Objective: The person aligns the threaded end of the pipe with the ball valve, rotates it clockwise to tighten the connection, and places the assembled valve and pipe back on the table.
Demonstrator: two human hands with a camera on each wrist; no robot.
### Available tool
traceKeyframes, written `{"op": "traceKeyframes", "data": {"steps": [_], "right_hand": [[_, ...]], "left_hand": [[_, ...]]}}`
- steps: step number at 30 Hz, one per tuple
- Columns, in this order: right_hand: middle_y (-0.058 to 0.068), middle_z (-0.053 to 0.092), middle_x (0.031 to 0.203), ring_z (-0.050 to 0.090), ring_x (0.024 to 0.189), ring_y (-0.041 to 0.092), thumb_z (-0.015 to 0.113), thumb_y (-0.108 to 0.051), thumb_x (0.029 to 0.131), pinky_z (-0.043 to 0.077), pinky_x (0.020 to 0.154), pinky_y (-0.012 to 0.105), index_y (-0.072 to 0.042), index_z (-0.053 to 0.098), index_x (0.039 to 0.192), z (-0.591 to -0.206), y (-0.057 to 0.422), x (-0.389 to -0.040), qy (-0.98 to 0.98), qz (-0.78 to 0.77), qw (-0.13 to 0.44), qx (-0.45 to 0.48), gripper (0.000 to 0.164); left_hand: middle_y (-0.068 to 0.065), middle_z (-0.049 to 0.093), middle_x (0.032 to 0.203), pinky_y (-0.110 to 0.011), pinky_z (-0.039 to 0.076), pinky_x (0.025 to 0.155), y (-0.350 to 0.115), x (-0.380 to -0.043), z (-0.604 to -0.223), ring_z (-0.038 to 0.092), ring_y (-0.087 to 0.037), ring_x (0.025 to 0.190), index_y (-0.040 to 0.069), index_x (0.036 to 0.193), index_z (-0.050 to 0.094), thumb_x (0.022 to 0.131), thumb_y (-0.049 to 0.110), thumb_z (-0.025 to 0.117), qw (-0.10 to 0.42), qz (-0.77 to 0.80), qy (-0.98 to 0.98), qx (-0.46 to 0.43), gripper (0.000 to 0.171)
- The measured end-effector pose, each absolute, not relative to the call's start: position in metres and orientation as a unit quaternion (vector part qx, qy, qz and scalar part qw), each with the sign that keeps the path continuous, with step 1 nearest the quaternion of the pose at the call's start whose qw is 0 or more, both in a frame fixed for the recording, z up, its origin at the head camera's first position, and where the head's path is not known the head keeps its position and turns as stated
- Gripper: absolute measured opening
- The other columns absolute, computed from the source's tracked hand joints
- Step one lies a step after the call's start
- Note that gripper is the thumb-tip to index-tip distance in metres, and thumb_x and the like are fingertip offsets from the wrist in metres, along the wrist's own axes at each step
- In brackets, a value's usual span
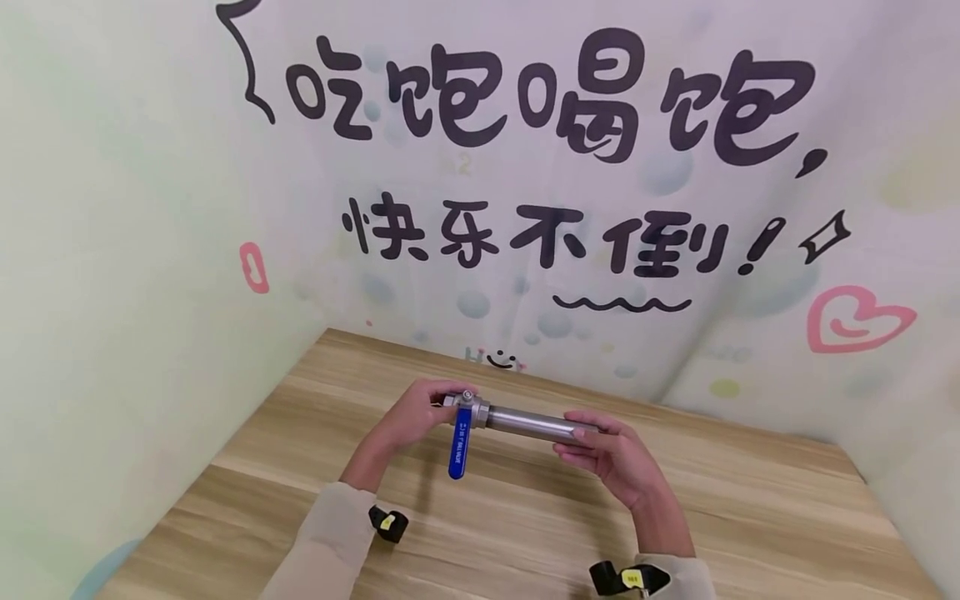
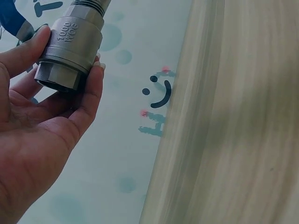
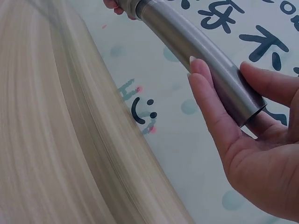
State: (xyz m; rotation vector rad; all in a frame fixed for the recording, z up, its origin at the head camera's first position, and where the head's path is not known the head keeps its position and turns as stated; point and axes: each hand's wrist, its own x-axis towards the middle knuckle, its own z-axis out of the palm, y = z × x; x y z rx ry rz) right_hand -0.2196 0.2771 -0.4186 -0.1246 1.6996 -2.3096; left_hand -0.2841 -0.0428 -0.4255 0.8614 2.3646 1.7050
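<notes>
A steel ball valve (image 2: pixel 70 44) with a blue lever handle (image 1: pixel 460 446) is joined to a straight metal pipe (image 1: pixel 532 422), and both hang above the table. My left hand (image 1: pixel 416 412) grips the valve body at its free end, thumb on one side and fingers on the other. In the left wrist view the raised marking "1000 WOG" shows on the body. My right hand (image 1: pixel 618 454) holds the far end of the pipe between thumb and fingers. The pipe's open end faces the right palm in the right wrist view. Threads show where pipe and valve meet.
Beneath the hands lies a wood-grain table (image 1: pixel 495 525). A pale printed backdrop (image 1: pixel 465 175) with dark lettering stands behind it, and another light wall (image 1: pixel 127 250) rises at the left. Black camera mounts (image 1: pixel 388 525) sit at both sleeve cuffs.
</notes>
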Motion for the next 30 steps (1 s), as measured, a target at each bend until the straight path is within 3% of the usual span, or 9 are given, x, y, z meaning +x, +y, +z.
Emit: {"op": "traceKeyframes", "data": {"steps": [7,14,18,26,30], "right_hand": [[0.012,0.066,0.108,0.071,0.09,0.027,0.059,-0.006,0.095,0.056,0.085,0.039,0.002,0.062,0.121,-0.4146,0.2753,-0.2205,0.605,-0.785,0.133,-0.03,0.027],[0.011,0.067,0.107,0.072,0.088,0.026,0.058,-0.008,0.096,0.056,0.085,0.038,-0.012,0.071,0.107,-0.4144,0.2739,-0.2197,0.608,-0.783,0.132,-0.016,0.018],[0.011,0.067,0.106,0.072,0.087,0.025,0.06,-0.008,0.095,0.057,0.084,0.039,-0.009,0.071,0.108,-0.4152,0.2739,-0.219,0.605,-0.785,0.129,-0.017,0.017],[0.012,0.062,0.109,0.071,0.088,0.024,0.061,0.012,0.085,0.056,0.086,0.038,-0.005,0.067,0.11,-0.416,0.2744,-0.2181,0.593,-0.793,0.133,-0.042,0.031],[0.013,0.06,0.109,0.071,0.087,0.025,0.06,0.012,0.086,0.056,0.085,0.038,-0.004,0.065,0.112,-0.4163,0.2745,-0.2185,0.592,-0.794,0.134,-0.044,0.031]], "left_hand": [[-0.01,0.068,0.117,-0.027,0.047,0.07,-0.0436,-0.2845,-0.4232,0.054,-0.029,0.088,0.009,0.121,0.068,0.095,0.008,0.061,0.048,0.566,0.771,0.287,0.027],[-0.01,0.067,0.118,-0.029,0.049,0.075,-0.0432,-0.2854,-0.4265,0.055,-0.026,0.09,0.01,0.121,0.068,0.094,0.004,0.061,0.052,0.568,0.769,0.289,0.029],[-0.01,0.067,0.117,-0.028,0.049,0.073,-0.0435,-0.2851,-0.4274,0.055,-0.023,0.088,0.009,0.121,0.068,0.094,0.004,0.061,0.051,0.568,0.77,0.287,0.028],[-0.011,0.067,0.117,-0.028,0.048,0.069,-0.043,-0.2861,-0.4287,0.054,-0.026,0.087,0.009,0.121,0.068,0.094,0.005,0.061,0.054,0.568,0.773,0.279,0.028],[-0.012,0.067,0.117,-0.036,0.051,0.072,-0.0436,-0.2853,-0.428,0.055,-0.023,0.086,0.008,0.122,0.068,0.094,0.004,0.06,0.052,0.569,0.771,0.281,0.029]]}}
